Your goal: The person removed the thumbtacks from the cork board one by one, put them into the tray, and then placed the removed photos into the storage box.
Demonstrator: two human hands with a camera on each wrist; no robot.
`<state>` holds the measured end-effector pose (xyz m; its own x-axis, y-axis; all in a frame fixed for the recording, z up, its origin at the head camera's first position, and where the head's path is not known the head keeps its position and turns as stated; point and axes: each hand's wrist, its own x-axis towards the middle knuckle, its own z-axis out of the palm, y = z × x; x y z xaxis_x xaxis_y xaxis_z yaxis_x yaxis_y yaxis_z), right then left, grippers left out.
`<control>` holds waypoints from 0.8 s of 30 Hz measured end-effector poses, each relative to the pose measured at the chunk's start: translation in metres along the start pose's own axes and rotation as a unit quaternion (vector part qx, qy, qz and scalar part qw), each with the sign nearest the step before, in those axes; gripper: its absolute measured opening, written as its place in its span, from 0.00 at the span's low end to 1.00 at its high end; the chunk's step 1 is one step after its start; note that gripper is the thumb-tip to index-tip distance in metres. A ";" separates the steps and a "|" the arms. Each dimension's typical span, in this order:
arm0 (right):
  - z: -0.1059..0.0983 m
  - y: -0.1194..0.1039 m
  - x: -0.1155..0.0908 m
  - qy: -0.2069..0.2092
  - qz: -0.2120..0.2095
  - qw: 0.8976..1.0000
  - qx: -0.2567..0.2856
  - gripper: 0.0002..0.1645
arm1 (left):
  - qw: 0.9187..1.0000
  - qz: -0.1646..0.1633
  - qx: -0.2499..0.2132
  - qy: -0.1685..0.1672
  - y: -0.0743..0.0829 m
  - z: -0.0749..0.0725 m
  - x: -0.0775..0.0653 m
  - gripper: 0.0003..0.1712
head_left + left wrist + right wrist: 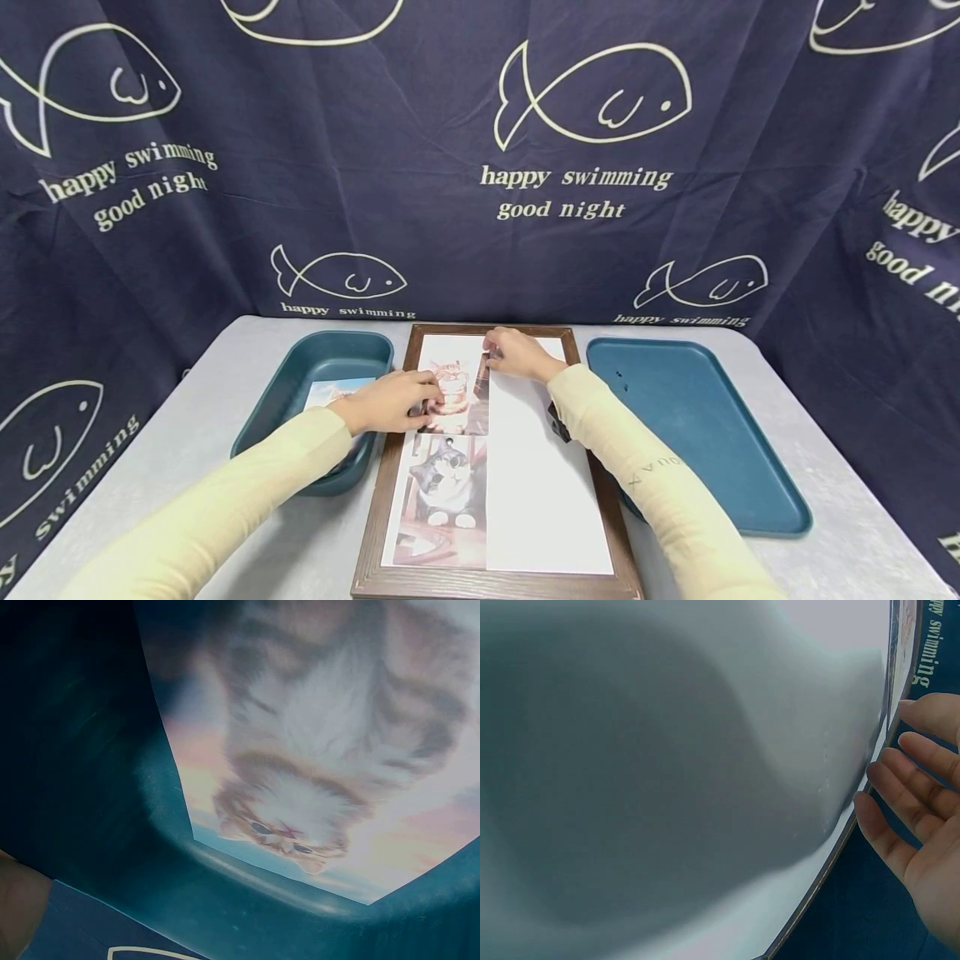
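A brown wooden frame [371, 542] with a white backing sheet [547, 500] lies in the middle of the table. On its upper left is a photo of an orange cat [453, 379]. My left hand [393, 402] touches that photo's left edge, with thumb and fingers apart. At its upper right corner rest the fingertips of my right hand [519, 353], and the right wrist view shows this hand's fingers loosely spread at the sheet's edge. Directly below, a photo of a grey-and-white cat [447, 492] lies flat on the sheet.
Left of the frame stands a deep teal bin [258, 421] holding another cat photo [285, 810], partly under my left forearm. A shallow teal tray [697, 442] sits to the right, partly behind my right sleeve. A dark blue fish-patterned curtain [450, 233] hangs behind the table.
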<state>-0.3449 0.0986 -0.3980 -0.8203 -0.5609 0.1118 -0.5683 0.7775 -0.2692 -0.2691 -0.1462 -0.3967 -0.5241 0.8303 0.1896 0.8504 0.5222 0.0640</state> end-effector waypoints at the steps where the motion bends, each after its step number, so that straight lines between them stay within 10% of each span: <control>1: 0.001 0.000 0.001 -0.001 0.000 1.000 -0.004 0.15 | 1.000 -0.004 0.000 -0.004 0.000 0.000 0.000 0.12; 24: 0.005 -0.004 0.010 -0.008 -0.001 1.000 -0.007 0.16 | 0.998 -0.042 0.016 -0.043 0.002 -0.003 0.002 0.13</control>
<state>-0.3503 0.0887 -0.4006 -0.8180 -0.5669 0.0972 -0.5710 0.7803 -0.2551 -0.2679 -0.1439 -0.3933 -0.5964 0.7964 0.1008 0.8023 0.5953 0.0436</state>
